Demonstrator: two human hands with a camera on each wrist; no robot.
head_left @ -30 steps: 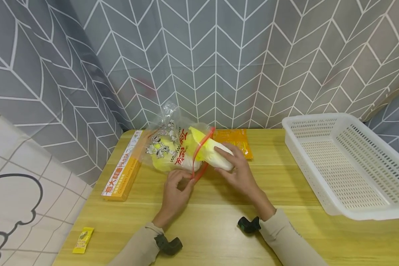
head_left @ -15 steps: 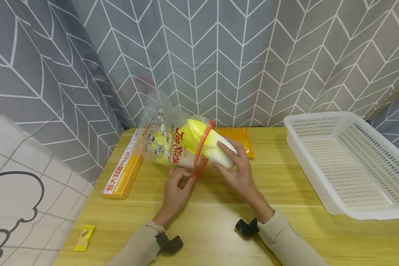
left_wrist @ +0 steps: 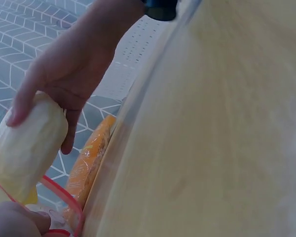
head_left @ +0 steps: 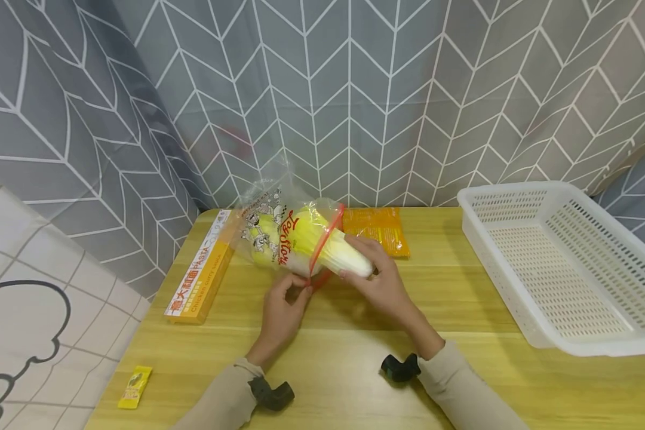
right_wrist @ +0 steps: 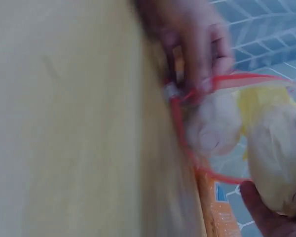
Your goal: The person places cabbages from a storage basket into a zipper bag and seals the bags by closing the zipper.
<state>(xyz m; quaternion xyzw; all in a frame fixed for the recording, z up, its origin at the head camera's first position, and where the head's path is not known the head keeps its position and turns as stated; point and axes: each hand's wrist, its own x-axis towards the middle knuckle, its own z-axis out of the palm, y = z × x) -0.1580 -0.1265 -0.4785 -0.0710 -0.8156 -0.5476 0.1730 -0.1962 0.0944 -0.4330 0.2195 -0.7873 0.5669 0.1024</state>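
Note:
My right hand (head_left: 384,283) grips the white base of a Chinese cabbage (head_left: 349,255). The cabbage's yellow leafy end lies inside a clear zip bag (head_left: 301,251) with a red rim and red lettering. At the bag's mouth, my left hand (head_left: 282,313) pinches the lower part of the red rim. In the right wrist view, a second pale cabbage (right_wrist: 214,123) sits inside the bag, beside the held one. The left wrist view shows my right thumb and fingers on opposite sides of the cabbage base.
An orange-and-white pasta box (head_left: 199,280) lies left of the bag, which overlaps its far end. Behind the cabbage is an orange packet (head_left: 378,230). A white perforated basket (head_left: 537,322) stands at right, and a small yellow sachet (head_left: 135,387) lies near-left on the wooden table.
The held cabbage and bag rise slightly, then come down again. The cabbage has slid left, a little deeper into the bag. My left hand keeps its pinch on the rim.

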